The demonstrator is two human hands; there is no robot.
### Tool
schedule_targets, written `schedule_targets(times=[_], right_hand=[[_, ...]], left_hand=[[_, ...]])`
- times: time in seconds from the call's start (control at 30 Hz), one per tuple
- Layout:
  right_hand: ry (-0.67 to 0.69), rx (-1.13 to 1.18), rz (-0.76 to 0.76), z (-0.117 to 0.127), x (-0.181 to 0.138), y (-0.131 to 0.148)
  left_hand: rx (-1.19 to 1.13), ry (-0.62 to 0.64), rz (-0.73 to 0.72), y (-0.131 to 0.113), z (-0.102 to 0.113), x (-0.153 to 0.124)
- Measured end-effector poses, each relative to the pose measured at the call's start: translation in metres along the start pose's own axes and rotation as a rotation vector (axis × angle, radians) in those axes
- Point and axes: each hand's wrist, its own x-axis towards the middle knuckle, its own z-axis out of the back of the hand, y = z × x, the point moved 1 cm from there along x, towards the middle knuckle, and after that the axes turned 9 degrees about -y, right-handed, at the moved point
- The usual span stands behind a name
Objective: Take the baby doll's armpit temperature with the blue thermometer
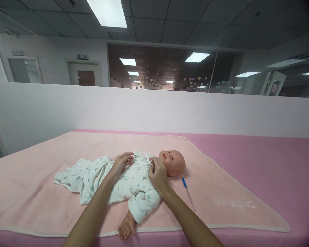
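A baby doll (175,162) lies on its back, its head to the right. It wears a white patterned baby outfit (134,180), whose lower part spreads flat to the left. My left hand (122,164) rests over the doll's middle, fingers stretched out and slightly bent on the cloth. Close to the doll's chin, my right hand (158,173) is closed at the neckline, fingers bent against the fabric; the fingertips are partly hidden. One doll hand (127,226) pokes out of the near sleeve, toward the front edge.
A peach blanket (41,199) with a pale border lies beneath the doll on a pink surface (285,171). A blue-capped pen (189,195) lies right of the doll's head. Behind stands a low white wall (154,109) with glass panels above it.
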Motion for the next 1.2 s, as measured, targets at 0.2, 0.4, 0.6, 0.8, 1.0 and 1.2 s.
schedule_targets(times=[0.2,0.4,0.6,0.8,1.0,1.2], right_hand=[[0.024,0.028,-0.044,0.0004,-0.0001,0.0005],[0.057,0.062,-0.065,-0.0019,-0.0002,-0.0024],[0.079,0.072,-0.063,-0.0019,0.0001,-0.0031],[0.078,0.075,-0.054,-0.0026,-0.0008,-0.0024],[0.055,0.047,-0.019,-0.0050,-0.0014,-0.0032],[0.046,0.021,-0.028,-0.0063,-0.0014,-0.0035]], left_hand=[[0.005,0.003,-0.006,-0.0007,-0.0004,-0.0008],[0.014,-0.005,-0.009,-0.0013,-0.0006,-0.0011],[0.001,-0.008,-0.012,0.0001,-0.0001,0.0003],[-0.001,-0.003,-0.004,-0.0004,-0.0001,-0.0006],[0.015,-0.011,-0.004,-0.0009,-0.0008,-0.0010],[-0.001,-0.003,-0.006,0.0001,0.0000,-0.0004]])
